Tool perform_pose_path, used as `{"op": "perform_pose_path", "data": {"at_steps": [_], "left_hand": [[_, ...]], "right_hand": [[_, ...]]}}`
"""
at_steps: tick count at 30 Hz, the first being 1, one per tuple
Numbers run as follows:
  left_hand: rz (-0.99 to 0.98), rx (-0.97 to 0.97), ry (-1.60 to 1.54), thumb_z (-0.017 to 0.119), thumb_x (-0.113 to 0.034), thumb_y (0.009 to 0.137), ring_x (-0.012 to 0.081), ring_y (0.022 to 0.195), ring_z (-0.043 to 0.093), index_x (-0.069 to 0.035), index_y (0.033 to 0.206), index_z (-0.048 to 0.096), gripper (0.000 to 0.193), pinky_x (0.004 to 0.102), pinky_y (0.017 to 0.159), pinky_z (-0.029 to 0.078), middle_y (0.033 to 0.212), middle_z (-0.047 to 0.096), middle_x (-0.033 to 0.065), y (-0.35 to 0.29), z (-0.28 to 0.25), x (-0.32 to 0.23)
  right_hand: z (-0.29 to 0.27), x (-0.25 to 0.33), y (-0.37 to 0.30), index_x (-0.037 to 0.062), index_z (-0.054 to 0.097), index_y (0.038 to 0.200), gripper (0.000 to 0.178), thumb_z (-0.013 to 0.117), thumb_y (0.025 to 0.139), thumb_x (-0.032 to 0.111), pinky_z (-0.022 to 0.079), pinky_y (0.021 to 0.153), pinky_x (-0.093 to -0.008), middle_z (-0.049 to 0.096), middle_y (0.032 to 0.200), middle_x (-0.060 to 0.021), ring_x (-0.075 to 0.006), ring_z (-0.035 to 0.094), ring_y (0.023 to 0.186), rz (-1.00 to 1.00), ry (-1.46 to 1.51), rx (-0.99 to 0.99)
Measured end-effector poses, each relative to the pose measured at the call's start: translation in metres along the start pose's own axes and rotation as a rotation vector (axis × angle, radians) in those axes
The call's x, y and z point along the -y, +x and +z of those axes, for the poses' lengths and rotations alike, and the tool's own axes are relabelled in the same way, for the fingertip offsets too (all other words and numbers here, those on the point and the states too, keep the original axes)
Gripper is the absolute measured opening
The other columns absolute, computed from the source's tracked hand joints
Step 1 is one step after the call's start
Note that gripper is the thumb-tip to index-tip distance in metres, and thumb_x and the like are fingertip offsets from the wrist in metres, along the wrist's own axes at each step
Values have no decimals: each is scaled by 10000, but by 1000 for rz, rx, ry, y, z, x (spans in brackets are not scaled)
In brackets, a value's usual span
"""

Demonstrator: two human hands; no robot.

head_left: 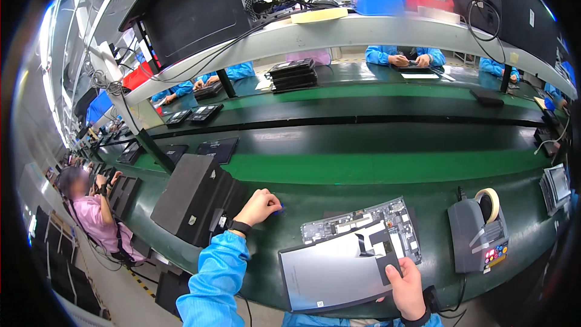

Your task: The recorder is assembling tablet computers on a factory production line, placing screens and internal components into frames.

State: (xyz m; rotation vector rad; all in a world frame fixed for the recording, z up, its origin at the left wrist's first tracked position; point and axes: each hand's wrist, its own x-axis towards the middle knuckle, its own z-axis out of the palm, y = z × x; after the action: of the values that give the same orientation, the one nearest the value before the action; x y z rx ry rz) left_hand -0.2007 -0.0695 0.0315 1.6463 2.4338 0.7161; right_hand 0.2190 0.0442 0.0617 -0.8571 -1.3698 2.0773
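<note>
My right hand [407, 289] grips the right edge of a flat silver-grey panel [330, 272], thumb on a black strip at its corner. The panel is tilted over the near edge of the green bench. Partly covered behind it lies an opened device with an exposed circuit board [404, 221]. Away to the left, my left hand [259, 207] is closed in a pinch just above the bench, beside a stack of black foam blocks [196, 197]. A small blue thing [279, 209] shows at its fingertips; its kind cannot be made out.
A grey tape dispenser [475, 242] with a tape roll stands at the right, near stacked flat pieces [555, 189]. A raised shelf [327, 37] crosses above, carrying a monitor, cables and bins. Co-workers sit across the bench, and a person in pink [100, 212] is at the left.
</note>
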Motion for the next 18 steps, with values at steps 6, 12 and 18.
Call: {"op": "perform_pose_path", "data": {"at_steps": [6,12,18], "left_hand": [[31,69,71,705,-154,763,269,846,532,-67,813,675,105,348,739,451,825,557,111,4,6,3],[-137,13,-10,744,-175,738,244,842,510,-84,911,613,235,339,772,443,839,514,87,0,11,9],[-141,-68,-61,757,-190,727,234,846,507,-85,969,597,308,331,782,444,849,507,83,0,13,9]], "right_hand": [[-1,-1,0,-23,425,993,160,519,929,89,520,403,-311,594,831,-129,-182,610,564,-41,21,-10],[0,-1,1,-23,421,997,174,528,928,97,523,404,-305,597,827,-125,-173,612,568,-50,14,-31],[-1,-4,2,-23,416,997,176,528,928,94,523,406,-304,599,808,-120,-169,609,561,-40,35,-19]]}}
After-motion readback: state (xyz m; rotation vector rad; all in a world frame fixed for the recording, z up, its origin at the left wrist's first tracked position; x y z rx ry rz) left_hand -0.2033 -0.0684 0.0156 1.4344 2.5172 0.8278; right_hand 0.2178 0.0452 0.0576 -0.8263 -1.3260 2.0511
